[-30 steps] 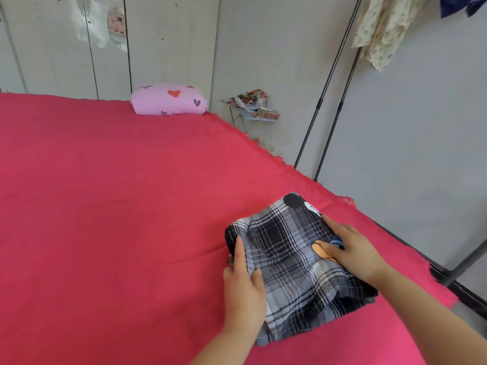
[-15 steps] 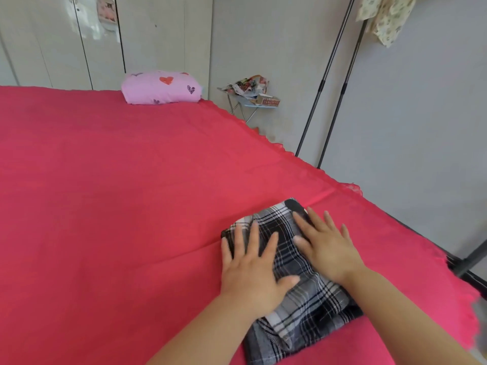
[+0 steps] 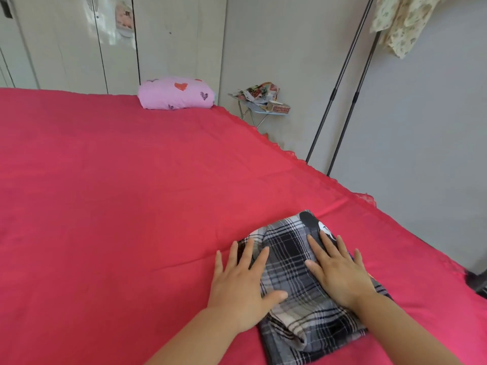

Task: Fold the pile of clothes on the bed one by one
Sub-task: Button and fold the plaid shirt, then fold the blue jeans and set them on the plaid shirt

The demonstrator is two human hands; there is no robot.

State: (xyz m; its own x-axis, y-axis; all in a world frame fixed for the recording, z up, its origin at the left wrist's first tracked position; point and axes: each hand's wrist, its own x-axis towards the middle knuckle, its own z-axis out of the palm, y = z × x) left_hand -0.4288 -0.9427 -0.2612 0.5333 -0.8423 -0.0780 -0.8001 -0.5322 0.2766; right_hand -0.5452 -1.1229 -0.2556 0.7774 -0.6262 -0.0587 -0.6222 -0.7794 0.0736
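A folded black, grey and white plaid garment (image 3: 295, 262) lies on the red bed sheet (image 3: 118, 206) near the bed's right edge. My left hand (image 3: 242, 283) lies flat with spread fingers on the garment's left side, partly on the sheet. My right hand (image 3: 340, 272) presses flat on its right side, fingers straight and pointing away from me. A black patch with a white print shows at the garment's far corner. No other loose clothes are in view.
A pink pillow (image 3: 176, 94) with heart prints sits at the far end of the bed. A small stand with papers and a box (image 3: 263, 101) is by the wall. Black rack poles (image 3: 340, 83) and a hanging floral cloth (image 3: 398, 22) stand to the right.
Both hands went from gripping the garment's edges to lying flat on top of it, and the garment is now folded smaller. Over the last half second the left hand slid slightly left.
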